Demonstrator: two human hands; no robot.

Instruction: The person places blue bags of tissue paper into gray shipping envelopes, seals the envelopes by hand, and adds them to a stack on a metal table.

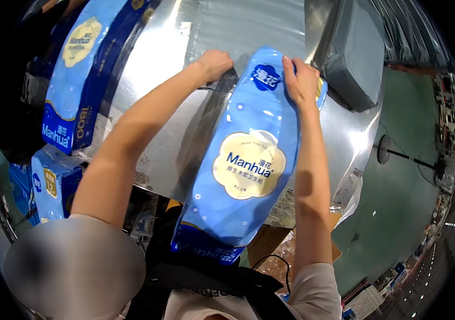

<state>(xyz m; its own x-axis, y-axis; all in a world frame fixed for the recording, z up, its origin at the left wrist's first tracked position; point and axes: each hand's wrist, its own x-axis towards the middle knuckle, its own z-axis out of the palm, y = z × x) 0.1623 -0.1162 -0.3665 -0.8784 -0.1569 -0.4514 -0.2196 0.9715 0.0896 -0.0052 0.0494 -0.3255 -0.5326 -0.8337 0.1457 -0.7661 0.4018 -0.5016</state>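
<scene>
A long blue pack of toilet paper (211,213) with a cream flower-shaped label lies slantwise in front of me, its near end by my body and its far end over the metal table (176,160). My right hand (303,82) grips its far right corner, thumb on top. Left of the pack's far end, my left hand (218,64) is closed on the near edge of a grey plastic bag (248,26), which lies flat across the table. The fingertips of my left hand are hidden.
A filled grey parcel (353,58) sits at the right table edge. More blue packs (78,69) stand on the left, with another blue pack (54,184) lower down. An open cardboard box (262,245) is below the table. A fan (411,157) stands on the green floor.
</scene>
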